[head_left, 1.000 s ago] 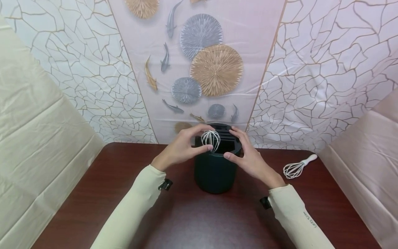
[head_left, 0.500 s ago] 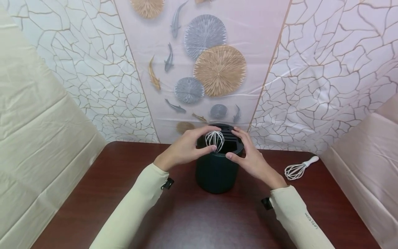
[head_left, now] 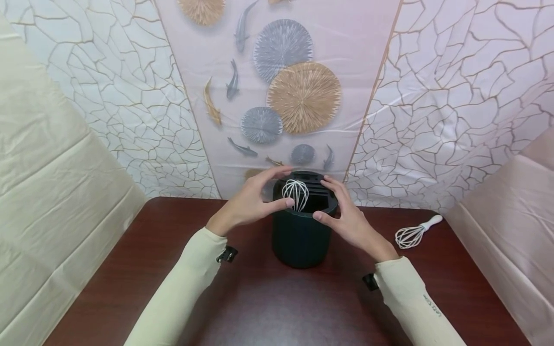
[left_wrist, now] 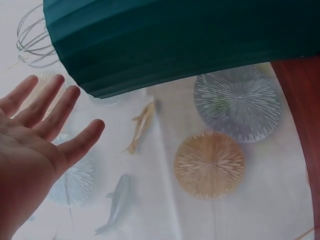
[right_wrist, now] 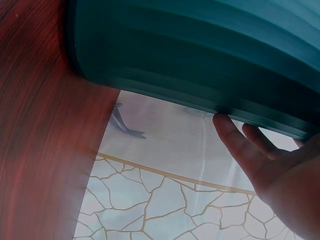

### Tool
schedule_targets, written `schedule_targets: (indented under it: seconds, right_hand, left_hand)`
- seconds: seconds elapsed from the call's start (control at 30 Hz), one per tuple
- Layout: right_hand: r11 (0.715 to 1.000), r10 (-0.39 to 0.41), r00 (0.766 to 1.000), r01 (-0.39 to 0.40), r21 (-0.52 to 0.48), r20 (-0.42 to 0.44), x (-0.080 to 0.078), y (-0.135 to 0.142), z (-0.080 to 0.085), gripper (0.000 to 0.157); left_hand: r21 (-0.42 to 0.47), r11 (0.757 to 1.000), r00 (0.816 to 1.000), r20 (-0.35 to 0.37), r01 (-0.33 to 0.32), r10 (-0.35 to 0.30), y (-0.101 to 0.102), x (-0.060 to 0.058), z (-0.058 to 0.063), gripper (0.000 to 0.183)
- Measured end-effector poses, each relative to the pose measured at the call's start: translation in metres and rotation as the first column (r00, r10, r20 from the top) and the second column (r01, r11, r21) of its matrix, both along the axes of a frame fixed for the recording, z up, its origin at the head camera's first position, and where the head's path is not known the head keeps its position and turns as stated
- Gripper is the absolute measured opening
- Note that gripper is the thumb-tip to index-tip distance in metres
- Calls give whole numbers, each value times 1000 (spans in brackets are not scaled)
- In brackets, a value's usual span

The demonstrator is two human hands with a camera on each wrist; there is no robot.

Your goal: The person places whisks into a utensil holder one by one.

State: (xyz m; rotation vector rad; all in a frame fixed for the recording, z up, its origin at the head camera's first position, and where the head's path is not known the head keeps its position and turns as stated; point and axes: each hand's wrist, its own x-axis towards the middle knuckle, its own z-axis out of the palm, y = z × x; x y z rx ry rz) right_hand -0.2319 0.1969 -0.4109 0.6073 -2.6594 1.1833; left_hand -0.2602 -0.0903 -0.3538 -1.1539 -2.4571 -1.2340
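In the head view a dark green ribbed utensil holder point(head_left: 301, 240) stands upright at the back of the table. A white whisk point(head_left: 295, 194) stands in its left part, wire head up, its handle hidden inside. My left hand point(head_left: 248, 199) is spread at the holder's left side, thumb tip overlapping the whisk wires; the left wrist view shows its fingers point(left_wrist: 62, 112) straight and apart from the holder wall. My right hand point(head_left: 350, 218) holds the holder's right side, thumb at the front rim and fingers at the back; fingertips point(right_wrist: 227, 125) touch the ribbed wall in the right wrist view.
A second white whisk point(head_left: 416, 232) lies on the dark red-brown table point(head_left: 277, 307) near its back right corner. Behind the table hangs a patterned cloth point(head_left: 303, 96); beige cloth point(head_left: 52, 202) closes off the left side, and more hangs at the right.
My left hand has drawn back a little to the left, its fingers spreading away from the whisk head. The whisk stays in the holder, and the right hand keeps its place.
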Motion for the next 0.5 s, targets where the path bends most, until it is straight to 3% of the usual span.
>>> schedule_targets:
  seconds: [0.27, 0.5]
  right_hand:
    - [1000, 1, 1000, -1, -2, -2, -1, -2, 0, 84]
    - [1000, 2, 1000, -2, 4, -9, 0, 0, -1, 84]
  left_hand:
    - [-41, 998, 994, 90, -56, 59, -6, -8, -22, 88]
    - [-79, 996, 991, 120, -42, 51, 2, -13, -38, 92]
